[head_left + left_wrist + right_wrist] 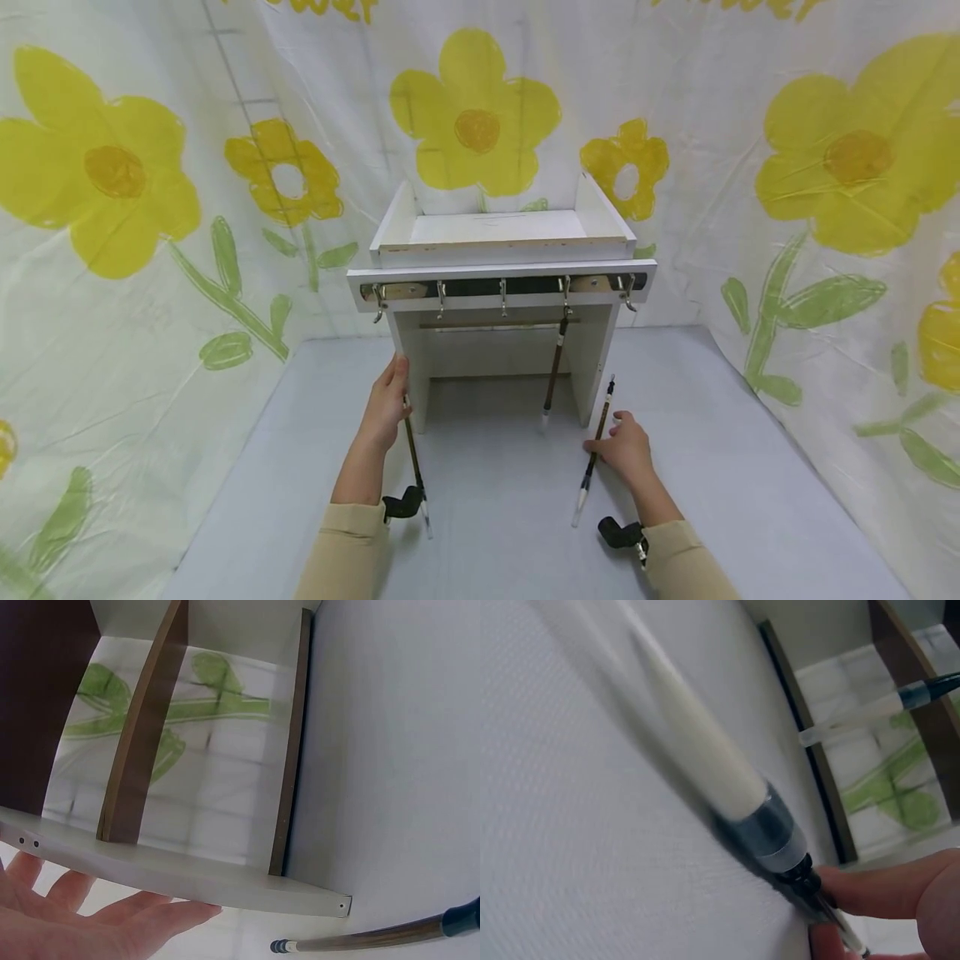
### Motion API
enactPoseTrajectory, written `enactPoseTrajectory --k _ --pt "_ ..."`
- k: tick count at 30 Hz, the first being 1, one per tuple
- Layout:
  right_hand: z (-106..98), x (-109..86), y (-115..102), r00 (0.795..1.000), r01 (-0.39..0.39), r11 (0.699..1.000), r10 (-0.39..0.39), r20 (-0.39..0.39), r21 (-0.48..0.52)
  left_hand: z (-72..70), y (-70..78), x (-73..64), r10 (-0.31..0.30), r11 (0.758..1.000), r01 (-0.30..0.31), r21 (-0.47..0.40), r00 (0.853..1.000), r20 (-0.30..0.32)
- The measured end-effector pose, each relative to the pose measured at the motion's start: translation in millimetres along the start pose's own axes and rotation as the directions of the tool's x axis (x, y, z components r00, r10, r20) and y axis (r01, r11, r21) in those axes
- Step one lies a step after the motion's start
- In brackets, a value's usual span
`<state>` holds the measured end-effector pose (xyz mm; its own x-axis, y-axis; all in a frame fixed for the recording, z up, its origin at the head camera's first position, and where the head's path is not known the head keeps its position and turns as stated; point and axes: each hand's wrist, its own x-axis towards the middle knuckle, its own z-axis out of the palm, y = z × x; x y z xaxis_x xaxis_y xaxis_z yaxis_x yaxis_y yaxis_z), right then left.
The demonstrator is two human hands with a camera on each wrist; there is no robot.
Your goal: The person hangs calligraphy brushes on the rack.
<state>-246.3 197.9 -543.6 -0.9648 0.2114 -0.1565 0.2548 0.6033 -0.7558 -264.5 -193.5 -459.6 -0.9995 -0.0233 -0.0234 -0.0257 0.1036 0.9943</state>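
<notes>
Under the hooks of a white shelf unit (pixel 595 354), one brush (pixel 555 362) hangs bristle end down from the fourth hook from the left, which only the head view makes plain. That view also takes in the whole metal hook rail (pixel 528 286), the curtain (pixel 476 129) with its yellow flowers, and two more brushes: the left brush (pixel 414 458) on the pale table (pixel 487 500) in front of the unit's left side, and the right brush (pixel 587 481) slanting near its right side.

The right wrist view adds what the head camera is too far off to give: the white bristles (pixel 705 750) of the right brush sit inside a clear cap, above a dark collar. From the left wrist come the wood-edged crosspieces (pixel 139 742) inside the unit (the green stems of the curtain show between them) and the left brush's handle end, apart from the side panel (pixel 217 883).

The left hand (pixel 385 404) reaches forward from a tan sleeve, its fingers extended along the outer face of that panel and gripping nothing. The right hand (pixel 630 446) comes in low from the right, bent inward, thumb and finger narrowed in a pinch on the right brush's handle, just over the table.
</notes>
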Motion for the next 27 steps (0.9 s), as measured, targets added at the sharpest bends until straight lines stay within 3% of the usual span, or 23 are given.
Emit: enactPoseTrajectory --k 9,17,24,27 --pt "-4.9 2.5 -2.4 0.999 0.030 0.999 -0.029 0.030 -0.021 -0.7 2.3 -2.4 -0.001 1.000 0.001 0.004 1.000 -0.010" --pt "-10.5 0.8 -2.8 0.997 0.049 0.999 -0.049 0.058 -0.009 -0.4 2.8 -2.1 -0.017 1.000 0.018 -0.018 1.000 0.019" --pt "-15.6 -0.4 -2.4 0.993 0.045 0.998 -0.049 0.105 0.032 3.3 32.1 -21.3 -0.018 1.000 0.019 -0.008 0.999 0.031" --pt "-18.0 -0.5 0.1 0.992 0.034 0.997 -0.041 0.120 0.064 3.9 35.6 -24.1 -0.017 1.000 0.018 -0.016 0.999 0.036"
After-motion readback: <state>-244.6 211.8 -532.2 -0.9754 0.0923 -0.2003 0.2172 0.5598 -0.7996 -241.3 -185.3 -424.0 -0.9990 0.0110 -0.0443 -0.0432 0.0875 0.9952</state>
